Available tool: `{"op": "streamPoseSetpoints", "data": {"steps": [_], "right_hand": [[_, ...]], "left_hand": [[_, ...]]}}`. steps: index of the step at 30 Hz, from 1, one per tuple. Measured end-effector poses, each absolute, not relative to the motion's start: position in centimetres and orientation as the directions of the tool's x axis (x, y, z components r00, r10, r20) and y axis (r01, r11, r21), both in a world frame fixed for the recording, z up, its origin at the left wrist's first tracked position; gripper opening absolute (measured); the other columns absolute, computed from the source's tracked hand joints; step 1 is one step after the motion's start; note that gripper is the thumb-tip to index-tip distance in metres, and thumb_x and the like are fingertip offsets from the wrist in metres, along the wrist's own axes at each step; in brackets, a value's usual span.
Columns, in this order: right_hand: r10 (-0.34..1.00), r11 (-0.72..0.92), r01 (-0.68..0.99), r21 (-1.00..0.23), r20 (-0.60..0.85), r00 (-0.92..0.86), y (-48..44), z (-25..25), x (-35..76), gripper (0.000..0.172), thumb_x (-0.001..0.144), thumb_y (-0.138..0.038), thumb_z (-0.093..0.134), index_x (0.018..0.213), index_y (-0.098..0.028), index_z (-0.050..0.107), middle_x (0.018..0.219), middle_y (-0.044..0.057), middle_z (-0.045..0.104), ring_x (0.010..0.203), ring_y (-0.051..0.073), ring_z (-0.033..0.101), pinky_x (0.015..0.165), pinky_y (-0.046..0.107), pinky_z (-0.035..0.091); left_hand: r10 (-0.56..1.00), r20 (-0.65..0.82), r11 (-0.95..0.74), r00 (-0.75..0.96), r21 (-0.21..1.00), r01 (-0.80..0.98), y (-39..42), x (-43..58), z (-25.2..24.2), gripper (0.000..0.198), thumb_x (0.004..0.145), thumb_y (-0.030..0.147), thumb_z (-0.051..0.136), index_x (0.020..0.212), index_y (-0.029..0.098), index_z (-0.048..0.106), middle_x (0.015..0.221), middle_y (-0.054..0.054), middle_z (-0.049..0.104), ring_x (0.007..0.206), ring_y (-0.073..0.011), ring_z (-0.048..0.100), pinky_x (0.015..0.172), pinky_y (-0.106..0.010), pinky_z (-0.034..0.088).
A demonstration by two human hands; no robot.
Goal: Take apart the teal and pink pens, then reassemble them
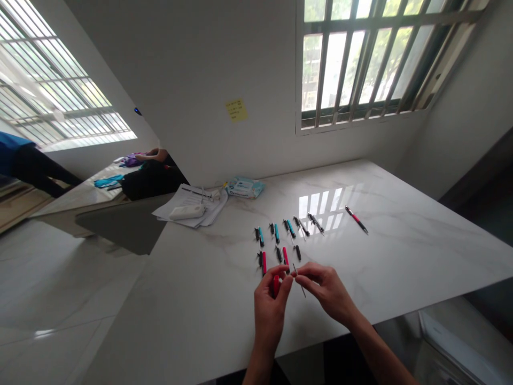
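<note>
My left hand [270, 305] is closed around a red pen barrel [276, 285], which shows between the fingers. Close beside it, my right hand [329, 291] pinches a thin pen refill [303, 292] that slants down toward me. The fingertips of both hands nearly meet, and what lies between them is partly hidden. Just beyond the hands lie a black pen part [297, 252], a red barrel [285, 254] with a black piece, and another red barrel [264, 262] at the left. Farther back is a row of taken-apart pens with blue barrels [276, 233] and black barrels [316, 222].
A whole red and black pen [356, 219] lies apart at the right on the marble-patterned table [420, 230]. Papers [212, 211], a white box-like object [187, 212] and a wipes packet [245, 187] sit by the wall. Other people are partly visible at far left.
</note>
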State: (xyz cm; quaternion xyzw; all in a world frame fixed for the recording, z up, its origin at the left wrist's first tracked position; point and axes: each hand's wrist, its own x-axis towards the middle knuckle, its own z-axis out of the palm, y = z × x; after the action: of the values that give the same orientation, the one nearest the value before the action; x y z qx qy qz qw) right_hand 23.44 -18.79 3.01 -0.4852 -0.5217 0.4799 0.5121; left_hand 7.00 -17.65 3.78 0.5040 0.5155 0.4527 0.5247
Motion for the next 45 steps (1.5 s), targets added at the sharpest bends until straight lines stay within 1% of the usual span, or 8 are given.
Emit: {"op": "streamPoseSetpoints", "data": {"steps": [4, 12, 15, 20, 25, 28, 33, 45], "right_hand": [[0.993, 0.114, 0.120, -0.986, 0.114, -0.005, -18.9, 3.3, 22.9, 0.023, 0.093, -0.043, 0.069, 0.099, -0.025, 0.083, 0.094, 0.005, 0.079, 0.087, 0.022, 0.073, 0.080, 0.031, 0.058], [0.997, 0.072, 0.221, -0.973, 0.074, 0.000, -18.1, 2.4, 24.4, 0.025, 0.089, -0.044, 0.072, 0.098, -0.023, 0.081, 0.090, 0.005, 0.079, 0.081, 0.021, 0.073, 0.075, 0.030, 0.057], [0.995, 0.014, 0.288, -0.958, 0.042, 0.093, -16.7, 1.0, 25.9, 0.029, 0.089, -0.043, 0.070, 0.109, -0.022, 0.076, 0.079, 0.002, 0.076, 0.070, 0.019, 0.070, 0.067, 0.029, 0.054], [0.976, -0.068, 0.446, -0.893, 0.033, 0.215, -13.9, -0.9, 27.6, 0.028, 0.087, -0.036, 0.067, 0.111, -0.022, 0.071, 0.080, 0.002, 0.076, 0.069, 0.020, 0.071, 0.070, 0.030, 0.053], [0.968, -0.066, 0.568, -0.820, 0.085, 0.236, -13.2, -2.3, 27.1, 0.025, 0.090, -0.035, 0.059, 0.108, -0.024, 0.074, 0.079, 0.003, 0.077, 0.069, 0.021, 0.072, 0.072, 0.031, 0.051], [0.951, -0.064, 0.606, -0.793, 0.136, 0.278, -13.5, -2.6, 26.8, 0.023, 0.092, -0.033, 0.056, 0.097, -0.025, 0.076, 0.078, 0.001, 0.076, 0.068, 0.020, 0.070, 0.070, 0.030, 0.049], [0.957, -0.042, 0.606, -0.795, 0.143, 0.253, -13.6, -2.5, 26.9, 0.022, 0.091, -0.033, 0.057, 0.095, -0.026, 0.077, 0.077, 0.000, 0.076, 0.067, 0.018, 0.069, 0.069, 0.029, 0.047], [0.963, -0.037, 0.612, -0.790, 0.135, 0.232, -13.7, -2.2, 26.9, 0.022, 0.091, -0.032, 0.057, 0.095, -0.026, 0.078, 0.074, -0.001, 0.076, 0.067, 0.018, 0.070, 0.068, 0.028, 0.046]], "left_hand": [[0.994, -0.052, 0.050, 0.094, 0.999, 0.020, -16.6, 7.9, 4.4, 0.044, 0.079, 0.046, 0.080, 0.114, 0.020, 0.073, 0.094, -0.003, 0.068, 0.065, -0.0110, 0.056, 0.063, -0.023, 0.048], [0.998, 0.049, -0.051, 0.034, 0.997, 0.054, -14.3, 8.3, 5.0, 0.034, 0.083, 0.042, 0.076, 0.106, 0.019, 0.067, 0.085, -0.002, 0.070, 0.068, -0.0143, 0.063, 0.064, -0.025, 0.052], [0.992, 0.100, -0.115, 0.071, 0.963, 0.243, -13.0, 8.3, 5.2, 0.024, 0.086, 0.042, 0.072, 0.093, 0.021, 0.066, 0.081, -0.001, 0.070, 0.065, -0.0149, 0.063, 0.062, -0.025, 0.049], [0.971, 0.118, -0.229, 0.209, 0.710, 0.666, -11.0, 9.2, 4.5, 0.004, 0.088, 0.028, 0.068, 0.092, 0.026, 0.068, 0.090, -0.001, 0.077, 0.076, -0.0188, 0.070, 0.073, -0.029, 0.047], [0.968, 0.065, -0.244, 0.244, 0.493, 0.835, -9.4, 10.4, 4.0, 0.018, 0.089, 0.021, 0.067, 0.106, 0.028, 0.066, 0.094, -0.002, 0.078, 0.087, -0.0228, 0.072, 0.075, -0.030, 0.044], [0.963, 0.057, -0.263, 0.262, 0.398, 0.879, -8.9, 10.8, 3.7, 0.015, 0.090, 0.022, 0.065, 0.104, 0.028, 0.065, 0.096, -0.004, 0.078, 0.087, -0.0235, 0.072, 0.075, -0.030, 0.044], [0.953, 0.052, -0.300, 0.299, 0.296, 0.907, -8.6, 11.2, 3.2, 0.009, 0.090, 0.021, 0.063, 0.097, 0.026, 0.066, 0.097, -0.006, 0.077, 0.086, -0.0246, 0.071, 0.073, -0.031, 0.043], [0.959, 0.035, -0.277, 0.280, 0.299, 0.913, -9.0, 11.2, 3.3, 0.015, 0.093, 0.023, 0.059, 0.104, 0.027, 0.069, 0.102, -0.007, 0.077, 0.089, -0.0247, 0.071, 0.076, -0.031, 0.045]]}}
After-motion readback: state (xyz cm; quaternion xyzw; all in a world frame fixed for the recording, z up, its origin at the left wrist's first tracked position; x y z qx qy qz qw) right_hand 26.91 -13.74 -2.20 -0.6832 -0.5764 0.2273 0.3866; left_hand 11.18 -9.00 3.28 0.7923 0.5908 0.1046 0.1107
